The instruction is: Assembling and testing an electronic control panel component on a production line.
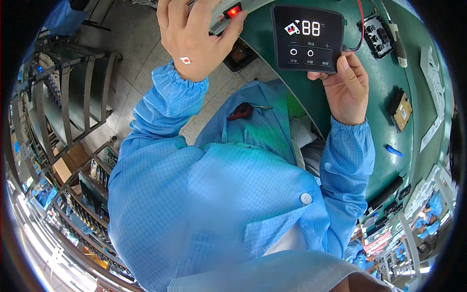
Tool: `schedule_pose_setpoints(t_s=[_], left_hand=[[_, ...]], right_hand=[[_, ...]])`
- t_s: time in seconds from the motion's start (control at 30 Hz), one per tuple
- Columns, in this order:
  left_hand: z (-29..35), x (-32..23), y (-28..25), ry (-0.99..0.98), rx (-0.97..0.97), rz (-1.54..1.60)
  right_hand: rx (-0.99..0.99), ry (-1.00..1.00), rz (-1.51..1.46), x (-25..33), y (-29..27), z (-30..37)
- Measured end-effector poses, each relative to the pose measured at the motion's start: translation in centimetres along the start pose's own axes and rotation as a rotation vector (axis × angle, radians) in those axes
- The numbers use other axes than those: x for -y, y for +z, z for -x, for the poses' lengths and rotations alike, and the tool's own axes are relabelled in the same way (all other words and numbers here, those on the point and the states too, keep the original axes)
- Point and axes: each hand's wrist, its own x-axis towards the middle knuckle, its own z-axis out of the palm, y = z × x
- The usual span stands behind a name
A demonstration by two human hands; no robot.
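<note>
My right hand (346, 88) grips the lower right corner of a black touch panel (306, 38) with a lit white digit display and round icons, held just above the green bench (384, 87). A red wire (361, 24) runs from the panel's right edge. My left hand (194, 34) rests on a grey switch box (221, 14), thumb next to its glowing red rocker switch (234, 10). A small red and white sticker sits on the back of that hand. Both arms wear blue checked sleeves.
On the green bench lie a black circuit module (377, 34), a small black and tan part (401, 111), a blue pen-like tool (393, 150) and white labels. Metal racks (73, 97) stand on the left floor. Red-handled cutters (242, 112) poke from my coat pocket.
</note>
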Motion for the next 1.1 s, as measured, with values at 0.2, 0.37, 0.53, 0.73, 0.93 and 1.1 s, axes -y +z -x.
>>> schedule_pose_setpoints(t_s=[0.2, 0.37, 0.53, 0.73, 0.93, 1.1], left_hand=[[0.0, -0.06, 0.0, -0.009, 0.001, 0.006], [0.08, 0.2, 0.06, 0.011, -0.01, 0.004], [0.05, 0.0, -0.04, -0.006, 0.005, 0.004], [-0.01, -0.49, -0.3, -0.051, 0.029, 0.002], [-0.02, -0.55, -0.22, -0.061, 0.031, 0.007], [0.07, -0.44, -0.18, -0.058, 0.038, 0.005]], right_hand=[[-0.013, -0.002, 0.005, 0.03, 0.17, 0.03], [-0.013, -0.002, 0.011, 0.05, 0.16, 0.03], [-0.012, -0.007, 0.007, 0.03, 0.23, -0.01], [-0.019, -0.001, 0.016, 0.12, 0.33, -0.01], [-0.004, -0.005, 0.005, 0.07, 0.23, -0.02], [-0.008, 0.003, -0.008, 0.16, 0.1, 0.01]])
